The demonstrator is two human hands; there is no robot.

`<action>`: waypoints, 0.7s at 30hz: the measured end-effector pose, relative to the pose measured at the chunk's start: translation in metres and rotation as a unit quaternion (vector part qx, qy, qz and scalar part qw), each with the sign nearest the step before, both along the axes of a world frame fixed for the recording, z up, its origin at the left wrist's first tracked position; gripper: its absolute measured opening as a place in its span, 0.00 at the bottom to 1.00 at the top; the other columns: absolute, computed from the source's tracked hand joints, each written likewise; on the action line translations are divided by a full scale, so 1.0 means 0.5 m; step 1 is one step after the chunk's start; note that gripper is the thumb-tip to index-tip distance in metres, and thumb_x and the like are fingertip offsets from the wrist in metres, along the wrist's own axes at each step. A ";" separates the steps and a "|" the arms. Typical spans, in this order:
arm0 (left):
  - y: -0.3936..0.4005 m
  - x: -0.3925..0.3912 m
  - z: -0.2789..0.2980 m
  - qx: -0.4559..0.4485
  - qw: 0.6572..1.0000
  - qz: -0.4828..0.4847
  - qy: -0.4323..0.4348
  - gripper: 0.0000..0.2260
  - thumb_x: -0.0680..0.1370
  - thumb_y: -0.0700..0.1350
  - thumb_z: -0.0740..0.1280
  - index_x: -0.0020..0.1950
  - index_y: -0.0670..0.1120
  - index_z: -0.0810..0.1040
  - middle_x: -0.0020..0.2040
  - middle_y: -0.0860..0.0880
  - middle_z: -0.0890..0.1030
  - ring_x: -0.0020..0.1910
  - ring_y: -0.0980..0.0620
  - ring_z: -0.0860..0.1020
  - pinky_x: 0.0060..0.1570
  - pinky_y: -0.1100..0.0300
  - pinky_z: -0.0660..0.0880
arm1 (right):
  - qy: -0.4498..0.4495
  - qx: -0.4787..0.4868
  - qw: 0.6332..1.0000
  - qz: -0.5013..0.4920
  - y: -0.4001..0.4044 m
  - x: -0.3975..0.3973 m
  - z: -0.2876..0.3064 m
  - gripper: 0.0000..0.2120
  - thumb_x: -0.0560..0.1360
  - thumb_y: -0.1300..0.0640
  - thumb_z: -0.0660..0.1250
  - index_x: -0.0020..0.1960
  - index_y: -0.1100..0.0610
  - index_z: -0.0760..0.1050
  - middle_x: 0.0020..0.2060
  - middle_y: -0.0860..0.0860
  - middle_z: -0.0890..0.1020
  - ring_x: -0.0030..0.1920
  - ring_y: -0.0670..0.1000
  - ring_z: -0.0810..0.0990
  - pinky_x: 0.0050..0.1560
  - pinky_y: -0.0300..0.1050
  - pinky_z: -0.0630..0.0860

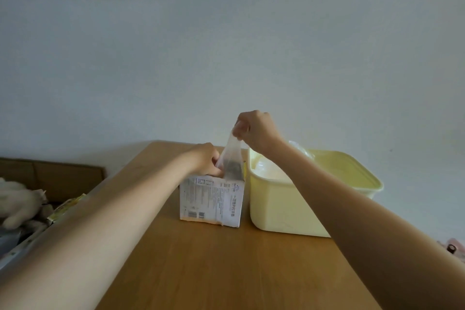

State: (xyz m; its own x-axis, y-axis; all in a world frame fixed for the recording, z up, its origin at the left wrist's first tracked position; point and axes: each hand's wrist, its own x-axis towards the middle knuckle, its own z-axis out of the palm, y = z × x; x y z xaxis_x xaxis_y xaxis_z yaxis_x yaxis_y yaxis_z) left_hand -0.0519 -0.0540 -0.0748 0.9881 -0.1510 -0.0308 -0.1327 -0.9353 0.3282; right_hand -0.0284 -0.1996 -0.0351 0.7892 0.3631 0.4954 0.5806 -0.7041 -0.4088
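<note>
At frame centre, the right hand (256, 129) pinches a thin translucent glove (230, 156) (stretched taut) rising from the white printed box (212, 200), whose top the left hand (205, 158) grips.

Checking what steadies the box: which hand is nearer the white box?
Left. The left hand holds the top of the white box; the right hand is higher up, above it, pinching a clear plastic sheet.

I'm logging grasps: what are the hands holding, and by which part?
The right hand pinches a translucent glove by its top end; the left hand grips the box at its top opening.
</note>
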 end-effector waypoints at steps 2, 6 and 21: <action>0.001 0.004 0.004 0.037 0.999 -0.004 -0.002 0.10 0.77 0.48 0.67 0.50 0.42 0.80 0.35 0.52 0.75 0.31 0.58 0.71 0.32 0.69 0.65 | -0.013 0.036 0.999 -0.014 -0.007 0.008 -0.001 0.10 0.72 0.70 0.60 0.39 0.57 0.76 0.42 0.54 0.84 0.41 0.51 0.75 0.41 0.43 0.73; 0.001 0.005 0.017 0.075 0.997 0.005 0.014 0.13 0.76 0.49 0.68 0.56 0.43 0.79 0.43 0.50 0.77 0.34 0.58 0.72 0.33 0.69 0.66 | 0.003 0.056 0.998 -0.035 -0.010 0.015 0.003 0.10 0.72 0.71 0.60 0.41 0.57 0.73 0.43 0.55 0.83 0.44 0.54 0.77 0.43 0.46 0.75; -0.026 -0.007 0.121 -0.477 0.872 0.042 -0.097 0.09 0.80 0.52 0.61 0.48 0.49 0.77 0.50 0.51 0.81 0.49 0.54 0.78 0.46 0.63 0.72 | -0.055 0.213 0.972 -0.083 -0.084 -0.001 0.088 0.08 0.75 0.67 0.50 0.46 0.58 0.65 0.32 0.57 0.80 0.22 0.52 0.77 0.20 0.40 0.68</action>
State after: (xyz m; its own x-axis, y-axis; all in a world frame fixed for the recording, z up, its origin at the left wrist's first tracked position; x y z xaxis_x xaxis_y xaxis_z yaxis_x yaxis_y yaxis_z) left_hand -0.0555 -0.0669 -0.0141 0.9697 0.0567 0.2377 -0.2159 -0.2574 0.9419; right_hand -0.0289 -0.2416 0.0087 0.7536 -0.0210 0.6569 0.5293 -0.5731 -0.6256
